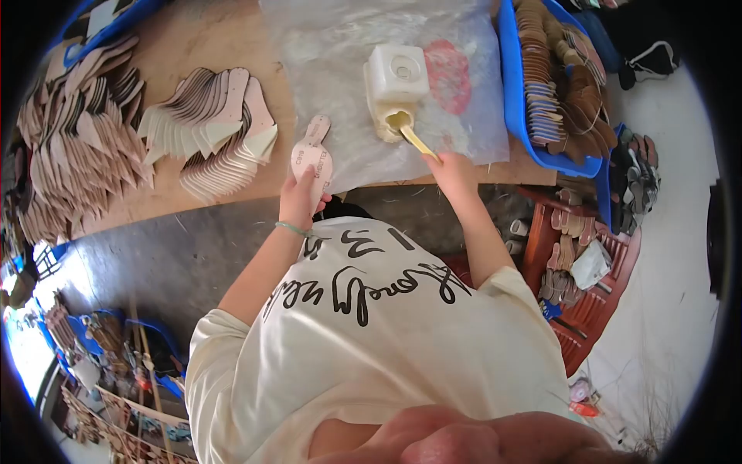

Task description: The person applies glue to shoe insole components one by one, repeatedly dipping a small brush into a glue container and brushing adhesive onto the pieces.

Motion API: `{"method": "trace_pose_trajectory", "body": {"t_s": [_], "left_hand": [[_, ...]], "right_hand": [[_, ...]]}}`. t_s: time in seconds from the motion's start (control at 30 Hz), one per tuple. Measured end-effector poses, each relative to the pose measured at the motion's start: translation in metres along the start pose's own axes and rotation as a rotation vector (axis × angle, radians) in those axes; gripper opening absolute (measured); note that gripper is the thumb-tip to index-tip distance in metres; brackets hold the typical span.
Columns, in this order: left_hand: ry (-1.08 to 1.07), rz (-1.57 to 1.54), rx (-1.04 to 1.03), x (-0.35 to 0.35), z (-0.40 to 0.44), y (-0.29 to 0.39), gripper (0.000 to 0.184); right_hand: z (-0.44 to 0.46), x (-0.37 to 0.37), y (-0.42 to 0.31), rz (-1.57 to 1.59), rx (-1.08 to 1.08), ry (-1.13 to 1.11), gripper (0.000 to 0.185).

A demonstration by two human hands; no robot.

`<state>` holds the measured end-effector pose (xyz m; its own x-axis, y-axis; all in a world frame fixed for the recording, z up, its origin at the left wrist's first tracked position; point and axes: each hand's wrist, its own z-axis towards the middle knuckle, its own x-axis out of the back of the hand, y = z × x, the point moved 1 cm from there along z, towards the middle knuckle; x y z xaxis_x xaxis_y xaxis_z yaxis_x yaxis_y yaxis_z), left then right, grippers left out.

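Note:
My left hand [297,196] grips a pale pink insole board [312,161] with printed lettering, its narrow end pointing away from me. My right hand [454,175] is closed around the yellowish handle of a brush [418,142]. The brush's far end goes into the opening of a white plastic bottle [396,83], so its tip is hidden. This bottle stands on a clear plastic sheet [340,77] covering part of the table. The insole board is held near the sheet's left edge, apart from the bottle.
Overlapping rows of insole boards [209,116] lie on the table's left side, with a larger pile [85,131] beyond. A blue crate [516,116] filled with brown insoles sits at the right. Below it, a red-brown rack [576,294] holds more pieces. A pink-red patch [448,76] marks the sheet.

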<state>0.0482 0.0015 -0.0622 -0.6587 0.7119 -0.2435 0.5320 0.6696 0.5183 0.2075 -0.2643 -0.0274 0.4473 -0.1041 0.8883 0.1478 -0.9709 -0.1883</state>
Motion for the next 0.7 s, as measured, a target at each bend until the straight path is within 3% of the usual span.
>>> {"method": "trace_pose_trajectory", "body": {"t_s": [0.13,0.3,0.33,0.43,0.7], "left_hand": [[-0.020,-0.176,0.050,0.002,0.002,0.001,0.030],[-0.058,-0.322,0.091,0.000,0.001,0.010,0.026],[-0.068,-0.345,0.099,0.001,0.001,0.011,0.025],[-0.059,-0.372,0.140,0.004,0.002,0.014,0.024],[-0.054,-0.390,0.174,0.010,0.006,0.013,0.024]], "right_hand": [[-0.017,-0.003,0.007,0.222,-0.019,-0.043,0.048],[-0.035,-0.022,-0.063,0.611,0.247,-0.095,0.043],[-0.037,-0.021,-0.076,0.533,0.335,-0.135,0.032],[-0.033,-0.031,-0.098,0.481,0.376,-0.147,0.038],[0.014,-0.065,-0.108,0.557,0.259,-0.267,0.045]]}}
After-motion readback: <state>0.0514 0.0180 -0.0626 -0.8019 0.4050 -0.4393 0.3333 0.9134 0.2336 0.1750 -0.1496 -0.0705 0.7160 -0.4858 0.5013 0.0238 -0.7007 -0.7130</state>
